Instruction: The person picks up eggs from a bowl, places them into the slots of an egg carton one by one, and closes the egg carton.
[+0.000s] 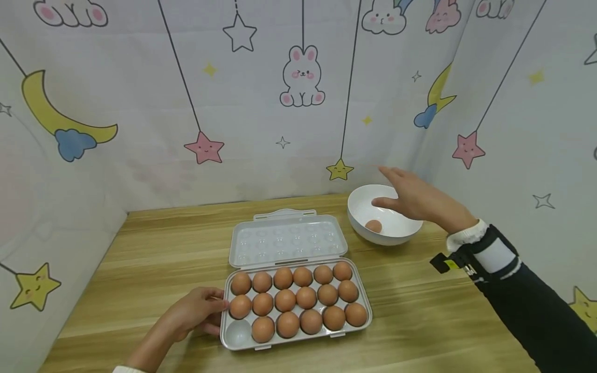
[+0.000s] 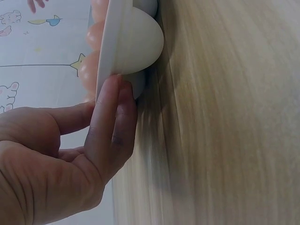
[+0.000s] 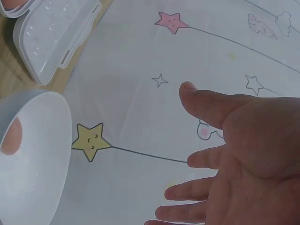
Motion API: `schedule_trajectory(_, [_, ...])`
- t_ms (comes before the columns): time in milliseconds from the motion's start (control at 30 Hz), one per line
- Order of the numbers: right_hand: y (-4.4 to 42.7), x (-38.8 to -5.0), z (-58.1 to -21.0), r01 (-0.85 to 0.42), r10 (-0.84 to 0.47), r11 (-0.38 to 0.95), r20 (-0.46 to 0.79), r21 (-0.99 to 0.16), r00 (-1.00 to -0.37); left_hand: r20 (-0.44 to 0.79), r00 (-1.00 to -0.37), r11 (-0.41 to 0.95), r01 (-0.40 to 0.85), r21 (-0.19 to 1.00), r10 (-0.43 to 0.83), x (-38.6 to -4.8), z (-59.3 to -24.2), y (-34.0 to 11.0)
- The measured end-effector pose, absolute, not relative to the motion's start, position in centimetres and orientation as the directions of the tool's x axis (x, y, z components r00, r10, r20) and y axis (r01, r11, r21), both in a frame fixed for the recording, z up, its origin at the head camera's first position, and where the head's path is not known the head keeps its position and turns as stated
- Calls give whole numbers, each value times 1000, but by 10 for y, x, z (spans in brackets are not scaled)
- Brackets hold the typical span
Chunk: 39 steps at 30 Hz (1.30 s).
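A plastic egg box [image 1: 226,342] lies with its lid [image 1: 289,241] folded back. Rows of brown eggs [image 1: 306,298] fill it except the near left cup [image 1: 238,334], which is bare. At the box's left edge, my left hand [image 1: 198,313] pinches the rim between thumb and fingers, as the left wrist view also shows [image 2: 61,145]. Over the white bowl [image 1: 389,239] my right hand [image 1: 415,197] hovers with spread fingers and holds nothing. One brown egg [image 1: 373,226] rests inside that bowl, below the hand and apart from it.
The wooden table [image 1: 163,254] ends at a white cloth [image 1: 261,176] printed with stars and bunnies, hanging behind and at both sides. The bowl stands near the back right, beside the lid's right end.
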State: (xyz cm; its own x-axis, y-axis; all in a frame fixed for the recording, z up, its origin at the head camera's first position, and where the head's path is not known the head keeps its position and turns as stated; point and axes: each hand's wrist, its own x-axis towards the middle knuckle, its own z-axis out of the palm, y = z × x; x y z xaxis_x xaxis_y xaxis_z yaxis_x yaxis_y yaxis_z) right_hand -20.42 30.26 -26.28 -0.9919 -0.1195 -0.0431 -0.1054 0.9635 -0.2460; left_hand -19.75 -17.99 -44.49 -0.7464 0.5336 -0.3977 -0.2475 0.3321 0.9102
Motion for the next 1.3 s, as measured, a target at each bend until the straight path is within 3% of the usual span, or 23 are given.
schedule_trajectory(367, [327,-223,-293,-23,-47,973,-100,-229,-994,-404,-754,336,-255,907,518,-196,-446,-179])
schedule_trajectory(667, [335,-245,-334,-42,-47,995,-45,-91,-998,-396,-759,325,-253,911,518,-195,-446,-179])
schedule_trajectory(867, [337,-260,-360,-17,-36,977,-83,-214,-996,-400,-759,324,-260,910,514,-194,-447,-180])
schedule_trajectory(1300, [337,-275,-390,80,31,949,-164,-306,-986,-405,-762,324,-267,908,506,-193,-447,-180])
